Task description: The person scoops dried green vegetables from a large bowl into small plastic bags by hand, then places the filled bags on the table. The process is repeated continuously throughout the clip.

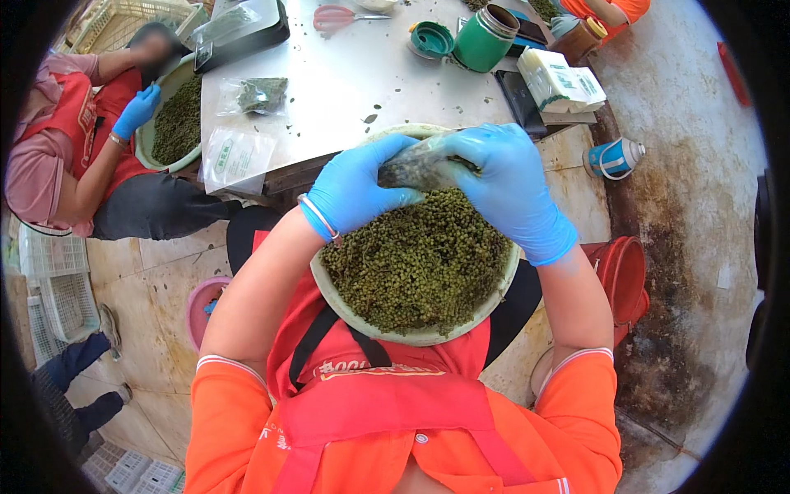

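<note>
Between my gloved hands is a clear plastic bag point(411, 169) with dark green matter inside. My left hand point(358, 183) grips its left end, thumb in front and fingers behind. At the bag's other end, my right hand point(512, 189) is closed around the plastic. Both hands wear blue gloves. Just below them, a pale round basin point(403, 337) sits on my lap. It is heaped with small green bead-like clusters point(420, 267), possibly sea grapes. The bag hangs over the basin's far part and hides some of it.
Ahead stands a metal table point(329, 90) with a filled bag point(262, 95), flat bags point(239, 160), a scale point(240, 37), red-handled scissors point(333, 16), a green jar point(487, 37) and tissues point(561, 81). A co-worker point(74, 148) sits left; red buckets point(619, 276) stand right.
</note>
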The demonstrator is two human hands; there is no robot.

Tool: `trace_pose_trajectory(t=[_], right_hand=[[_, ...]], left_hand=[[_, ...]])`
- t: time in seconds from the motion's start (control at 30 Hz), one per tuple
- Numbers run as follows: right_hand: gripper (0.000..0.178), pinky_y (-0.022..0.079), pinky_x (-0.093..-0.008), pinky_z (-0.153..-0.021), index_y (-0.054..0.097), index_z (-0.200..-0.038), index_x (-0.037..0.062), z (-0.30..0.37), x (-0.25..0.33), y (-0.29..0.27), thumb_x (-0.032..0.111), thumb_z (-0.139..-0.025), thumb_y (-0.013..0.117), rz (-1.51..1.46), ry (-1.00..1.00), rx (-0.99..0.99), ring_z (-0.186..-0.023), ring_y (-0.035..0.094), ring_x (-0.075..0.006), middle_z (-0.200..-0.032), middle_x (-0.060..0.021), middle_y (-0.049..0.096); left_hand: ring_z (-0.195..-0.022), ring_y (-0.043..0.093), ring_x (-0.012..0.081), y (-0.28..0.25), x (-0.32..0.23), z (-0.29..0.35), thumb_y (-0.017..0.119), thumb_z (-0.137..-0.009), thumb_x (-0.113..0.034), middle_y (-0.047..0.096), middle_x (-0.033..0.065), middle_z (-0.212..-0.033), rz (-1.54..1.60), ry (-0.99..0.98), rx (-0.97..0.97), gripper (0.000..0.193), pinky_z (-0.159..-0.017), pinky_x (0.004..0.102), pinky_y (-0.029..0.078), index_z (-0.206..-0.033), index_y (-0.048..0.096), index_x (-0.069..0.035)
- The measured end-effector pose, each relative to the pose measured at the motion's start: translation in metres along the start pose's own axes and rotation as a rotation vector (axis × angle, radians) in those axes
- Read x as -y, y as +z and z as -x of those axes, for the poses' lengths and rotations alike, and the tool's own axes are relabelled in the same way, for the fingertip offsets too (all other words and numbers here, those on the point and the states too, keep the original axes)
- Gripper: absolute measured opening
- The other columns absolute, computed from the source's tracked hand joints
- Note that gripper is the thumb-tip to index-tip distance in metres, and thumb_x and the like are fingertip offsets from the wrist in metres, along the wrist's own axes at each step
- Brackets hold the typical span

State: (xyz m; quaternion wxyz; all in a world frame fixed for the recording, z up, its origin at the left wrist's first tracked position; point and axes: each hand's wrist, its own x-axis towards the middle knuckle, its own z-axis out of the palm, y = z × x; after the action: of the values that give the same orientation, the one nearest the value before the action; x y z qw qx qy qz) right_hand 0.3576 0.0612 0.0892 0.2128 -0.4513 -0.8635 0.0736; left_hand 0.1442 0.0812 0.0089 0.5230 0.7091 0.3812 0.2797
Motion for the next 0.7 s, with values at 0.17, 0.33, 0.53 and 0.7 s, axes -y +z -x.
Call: trace_pose_trajectory(t=[0.17, 0.33, 0.53, 0.7], right_hand=[[0.028, 0.041, -0.0417, -0.093, 0.071, -0.108, 0.0167, 0.006, 0.012, -0.013, 0.023, -0.081, 0.072, -0.190, 0.123, 0.074, -0.103, 0.058, -0.0279, -0.103, -0.0054, 0.069], [0.036, 0.028, -0.0537, -0.107, 0.070, -0.112, 0.0167, 0.014, 0.009, 0.005, 0.030, -0.079, 0.074, -0.086, 0.023, 0.126, -0.123, 0.050, -0.0314, -0.115, -0.0044, 0.068], [0.031, 0.025, -0.0530, -0.108, 0.072, -0.106, 0.0174, 0.024, 0.004, 0.004, 0.026, -0.076, 0.077, -0.130, 0.079, 0.012, -0.121, 0.050, -0.0290, -0.105, -0.0015, 0.071], [0.015, 0.026, -0.0507, -0.107, 0.074, -0.091, 0.0165, 0.048, -0.004, 0.063, 0.022, -0.077, 0.077, -0.053, 0.121, 0.199, -0.110, 0.055, -0.0240, -0.090, -0.0024, 0.065]], left_hand=[[-0.099, 0.062, 0.0113, -0.007, 0.023, 0.006, 0.076, -0.078, -0.001, 0.068, 0.0061, -0.110, 0.068, 0.000, -0.118, 0.053, -0.090, 0.0297, 0.052, -0.128, 0.058, -0.002], [-0.096, 0.063, 0.0108, 0.001, 0.000, 0.004, 0.073, -0.080, 0.001, 0.069, 0.0035, -0.110, -0.217, 0.124, -0.113, 0.048, -0.088, 0.0288, 0.053, -0.126, 0.060, -0.003], [-0.096, 0.064, 0.0113, -0.014, 0.038, 0.010, 0.076, -0.080, 0.003, 0.069, 0.0055, -0.112, 0.297, -0.048, -0.287, 0.044, -0.088, 0.0280, 0.053, -0.122, 0.063, 0.000], [-0.096, 0.063, 0.0118, -0.019, 0.035, 0.013, 0.078, -0.078, 0.001, 0.068, 0.0050, -0.111, 0.348, -0.136, -0.236, 0.045, -0.088, 0.0282, 0.052, -0.121, 0.063, 0.000]])
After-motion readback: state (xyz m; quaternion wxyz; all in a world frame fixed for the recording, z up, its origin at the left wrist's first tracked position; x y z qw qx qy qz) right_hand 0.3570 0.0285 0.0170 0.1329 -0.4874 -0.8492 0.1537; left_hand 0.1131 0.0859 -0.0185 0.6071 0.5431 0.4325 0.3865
